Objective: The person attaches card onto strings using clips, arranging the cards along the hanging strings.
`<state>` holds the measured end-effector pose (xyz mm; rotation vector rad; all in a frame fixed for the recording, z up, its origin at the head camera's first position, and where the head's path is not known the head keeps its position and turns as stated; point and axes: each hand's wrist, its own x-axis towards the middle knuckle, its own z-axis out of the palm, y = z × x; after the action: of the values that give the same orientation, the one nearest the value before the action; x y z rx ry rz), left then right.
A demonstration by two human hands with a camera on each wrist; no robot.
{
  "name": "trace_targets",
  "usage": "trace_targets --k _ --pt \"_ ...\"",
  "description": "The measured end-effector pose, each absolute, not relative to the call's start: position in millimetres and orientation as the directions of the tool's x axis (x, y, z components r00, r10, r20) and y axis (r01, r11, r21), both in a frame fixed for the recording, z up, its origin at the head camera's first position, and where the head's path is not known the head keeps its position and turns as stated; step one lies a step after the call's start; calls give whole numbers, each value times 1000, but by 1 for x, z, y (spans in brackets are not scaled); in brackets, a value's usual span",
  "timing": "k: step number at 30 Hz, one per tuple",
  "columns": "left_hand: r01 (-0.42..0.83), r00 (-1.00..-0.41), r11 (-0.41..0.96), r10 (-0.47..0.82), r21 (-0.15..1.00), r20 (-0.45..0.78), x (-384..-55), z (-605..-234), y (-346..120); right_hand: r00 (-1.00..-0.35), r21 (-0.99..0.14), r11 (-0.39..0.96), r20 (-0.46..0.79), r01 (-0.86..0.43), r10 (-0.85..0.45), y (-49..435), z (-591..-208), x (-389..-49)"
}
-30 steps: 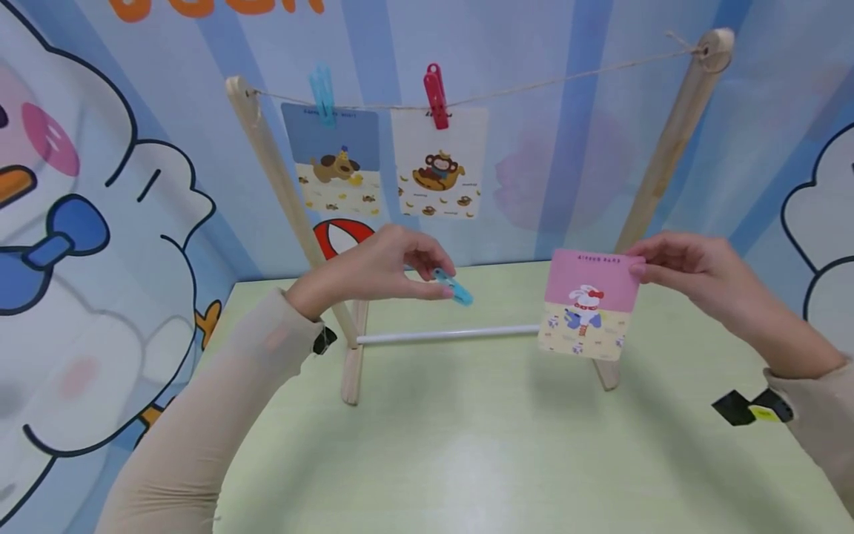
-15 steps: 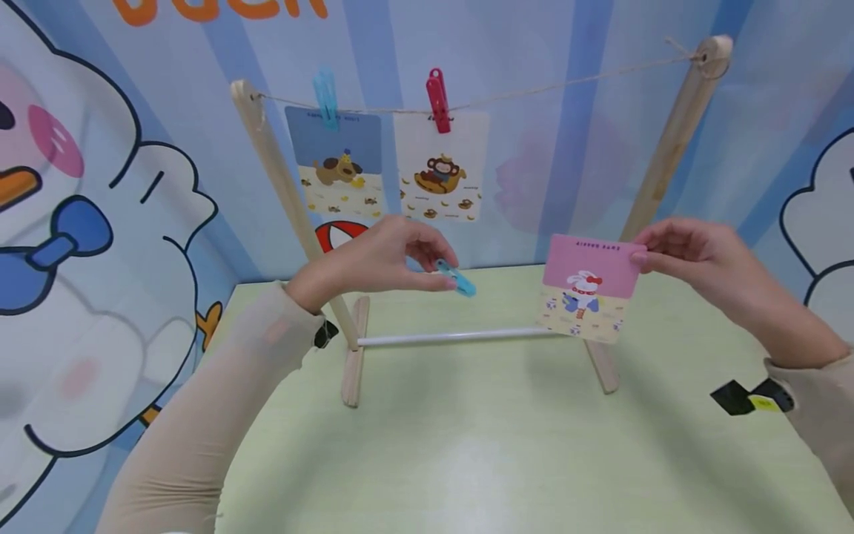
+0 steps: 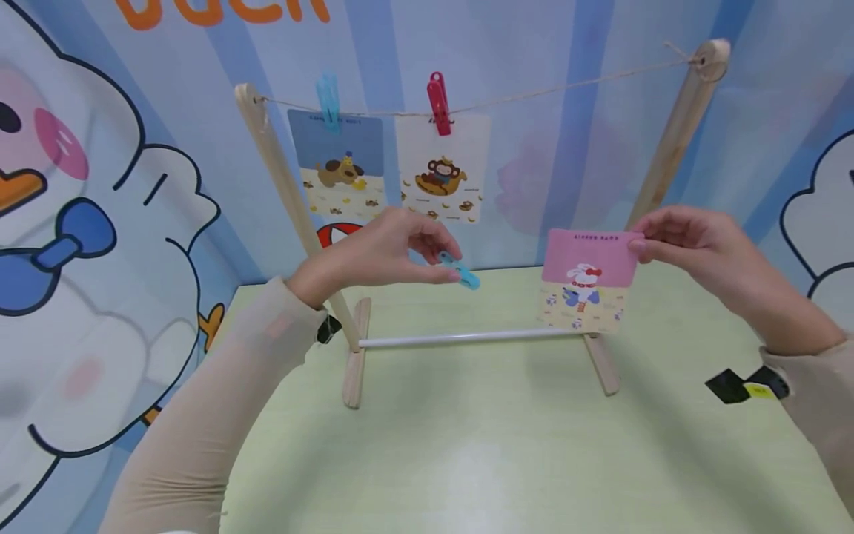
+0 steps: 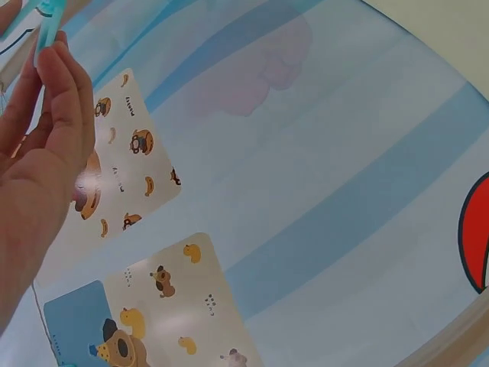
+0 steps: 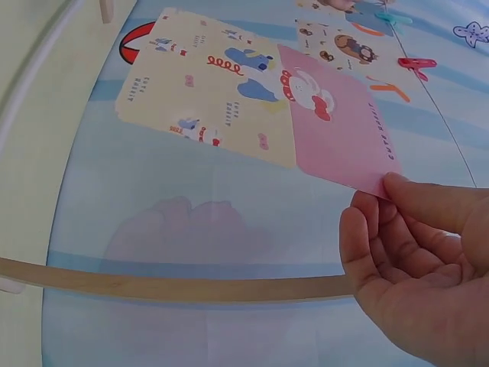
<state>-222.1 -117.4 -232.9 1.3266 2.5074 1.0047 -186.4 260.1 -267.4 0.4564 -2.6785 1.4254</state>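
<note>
My left hand pinches a light blue clothespin between thumb and fingertips, below the hanging cards. In the left wrist view, part of that clothespin shows at the top left corner. My right hand pinches a pink and cream rabbit card by its upper right corner, in front of the right post. The twine sags between two wooden posts above both hands. On it, a blue clothespin holds a dog card, and a red clothespin holds a monkey card.
The wooden frame's left post and right post stand on short feet, joined low down by a white rod. Beneath lies a pale green tabletop. A blue cartoon backdrop rises behind and at both sides.
The right hand has raised the rabbit card somewhat. The left hand, with its clothespin, has shifted slightly up and to the right. The head view has tilted up a little.
</note>
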Motion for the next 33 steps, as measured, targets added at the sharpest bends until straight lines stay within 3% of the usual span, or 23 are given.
trace_targets --k 12,21,28,33 --pt "706 -608 407 767 579 203 -224 -222 -115 -937 -821 461 242 -336 -253 254 -260 -194" --pt "689 -623 426 761 586 180 -200 -196 -108 -942 -830 453 244 -325 -230 253 -254 -203" --pt "744 -574 376 782 552 242 -225 -206 -108 -940 -844 423 252 -330 -232 252 -251 -206" --pt "727 -595 391 769 564 233 -208 -190 -104 -936 -843 416 261 -341 -238 251 -250 -206"
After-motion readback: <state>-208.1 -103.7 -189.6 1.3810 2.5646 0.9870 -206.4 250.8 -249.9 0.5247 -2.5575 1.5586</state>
